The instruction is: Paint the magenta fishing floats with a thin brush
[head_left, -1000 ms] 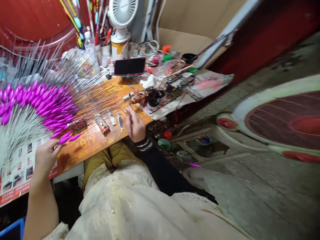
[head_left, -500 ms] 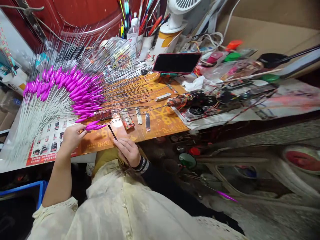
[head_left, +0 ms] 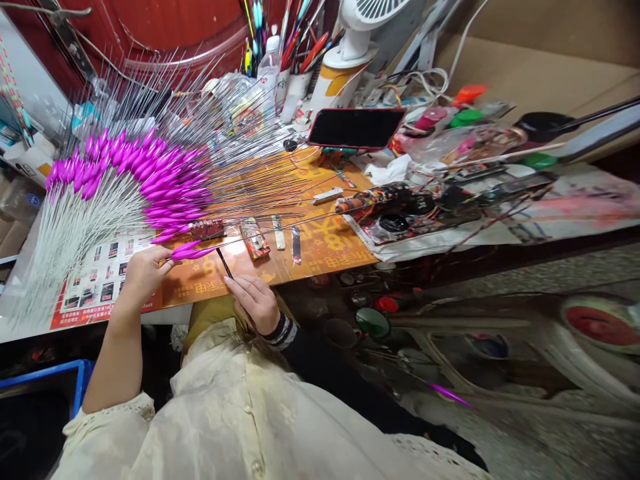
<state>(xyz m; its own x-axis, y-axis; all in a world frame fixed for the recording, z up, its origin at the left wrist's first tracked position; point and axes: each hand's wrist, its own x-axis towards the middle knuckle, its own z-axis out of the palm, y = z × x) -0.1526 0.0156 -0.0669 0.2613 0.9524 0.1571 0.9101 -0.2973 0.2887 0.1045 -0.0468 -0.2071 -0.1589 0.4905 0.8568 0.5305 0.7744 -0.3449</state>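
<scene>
Near the front edge of the table, my left hand point(head_left: 143, 272) is closed with thumb and fingertips on a magenta fishing float point(head_left: 190, 252), whose tapered end points right. My right hand point(head_left: 256, 303) is wrapped round a thin black stick point(head_left: 225, 263), pen-like in grip; whether it is a brush is hard to tell. The stick's upper tip meets or nearly meets the float's tapered end. Just beyond my left hand, a large fan of magenta floats point(head_left: 170, 177) lies with pale stems point(head_left: 100, 227) toward me and thin dark rods spreading away.
Small boxes point(head_left: 255, 239) and flat strips point(head_left: 296, 245) lie right of the floats. A phone point(head_left: 356, 127) leans farther back, before a white fan point(head_left: 357, 30) and a bottle point(head_left: 270, 63). Clutter and a stained cloth point(head_left: 575, 203) cover the right. A blue-rimmed bin point(head_left: 83, 387) stands lower left.
The black stick's tip has shifted slightly toward the float's tapered end. My left hand and its float look nearly still, and the view has moved a little.
</scene>
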